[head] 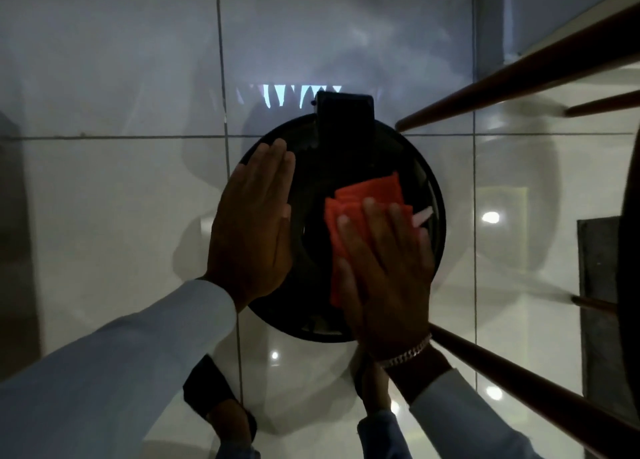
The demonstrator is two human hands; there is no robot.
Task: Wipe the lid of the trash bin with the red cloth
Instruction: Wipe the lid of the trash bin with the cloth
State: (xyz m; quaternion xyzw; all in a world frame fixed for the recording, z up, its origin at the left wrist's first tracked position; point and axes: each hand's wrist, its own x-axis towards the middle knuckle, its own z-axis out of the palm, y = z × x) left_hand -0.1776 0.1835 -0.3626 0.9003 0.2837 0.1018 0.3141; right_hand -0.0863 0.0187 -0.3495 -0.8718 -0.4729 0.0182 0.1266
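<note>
Head view looks straight down on a glossy tiled floor, and I see the round black bin lid in the middle of it, its hinge at the far edge. Brown chair legs cross the right side, close to the bin but apart from it. My left hand lies flat along the lid's left rim, fingers straight and pressed together, steadying rather than gripping. My right hand presses the folded red cloth onto the right half of the lid, fingers slightly spread over the fabric — nothing pinched. A metal bracelet circles that wrist. I judge the wiping to be under way: the cloth sits on the right side, while the centre, the left side and the far part by the hinge look uncovered — whether they are clean I cannot tell in this dim light.
</note>
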